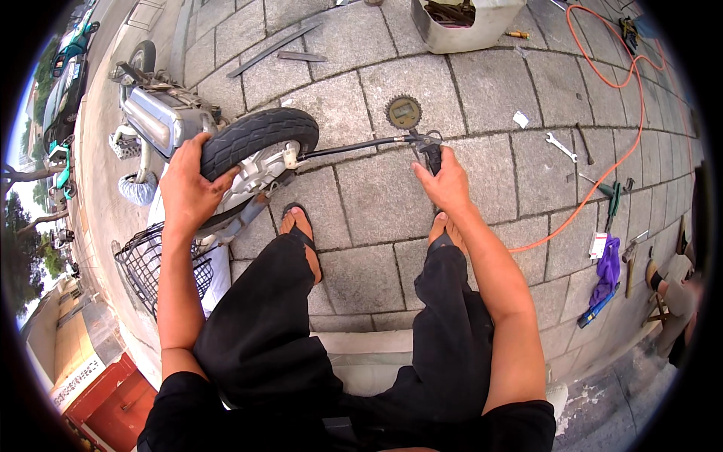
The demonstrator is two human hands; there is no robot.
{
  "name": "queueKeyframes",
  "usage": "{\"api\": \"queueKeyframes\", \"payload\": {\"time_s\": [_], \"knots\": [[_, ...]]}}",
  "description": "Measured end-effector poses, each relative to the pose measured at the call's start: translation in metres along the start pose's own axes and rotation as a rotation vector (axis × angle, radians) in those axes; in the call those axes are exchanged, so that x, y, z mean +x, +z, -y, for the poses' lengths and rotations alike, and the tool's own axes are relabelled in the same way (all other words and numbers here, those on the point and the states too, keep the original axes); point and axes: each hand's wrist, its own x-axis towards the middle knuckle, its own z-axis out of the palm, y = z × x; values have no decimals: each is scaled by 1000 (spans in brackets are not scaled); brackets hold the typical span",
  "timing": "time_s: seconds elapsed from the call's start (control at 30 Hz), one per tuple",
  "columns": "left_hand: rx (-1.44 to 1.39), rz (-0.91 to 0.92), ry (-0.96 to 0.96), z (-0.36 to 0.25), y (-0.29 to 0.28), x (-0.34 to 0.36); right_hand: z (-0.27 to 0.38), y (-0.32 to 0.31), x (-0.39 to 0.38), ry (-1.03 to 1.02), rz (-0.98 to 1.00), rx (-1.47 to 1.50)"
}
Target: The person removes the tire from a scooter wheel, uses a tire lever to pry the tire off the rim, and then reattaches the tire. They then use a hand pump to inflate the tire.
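Observation:
My left hand [188, 182] is wrapped over the black tire [260, 134] of a scooter wheel, thumb on one side and fingers on the other. The pale metal hub [260, 169] sits inside it. In my right hand [446, 181] is a tire inflator [432, 151] with a black handle, my fingers closed round it. Its round gauge [404, 111] has a ridged dark rim and a small display. A thin black hose [350, 149] stretches from the inflator to the wheel, ending in a light fitting near the hub.
An orange air hose [602, 177] curves over the paving on the right. Near it lie a wrench [562, 147], a purple cloth [607, 271] and several tools. A whitish bin [467, 34] stands ahead. The scooter's body [151, 120] and wire basket [166, 264] are at left. Someone's leg [670, 282] shows far right.

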Motion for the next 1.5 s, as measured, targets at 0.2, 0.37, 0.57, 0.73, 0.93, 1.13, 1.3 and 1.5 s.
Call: {"api": "queueKeyframes", "payload": {"time_s": [0.2,0.37,0.57,0.73,0.93,1.13,1.3,1.5], "knots": [[1,-5,15,1,1,1,6,-2,-3,31,0,-95],[-19,70,-76,1,-2,0,5,2,-4,19,-63,-85],[-16,66,-81,-1,-3,0,3,6,-6,-20,-120,-56],[1,84,-101,-1,-3,1,0,8,-6,-46,-151,-101],[-3,73,-82,0,-3,1,-10,12,-1,-88,-136,-50],[7,77,-89,-2,-4,1,-15,11,0,-125,-121,3],[-10,77,-92,-2,-3,1,-9,6,-1,-89,-82,-33],[-11,62,-88,0,-1,1,-3,4,0,-26,-28,-145]]}}
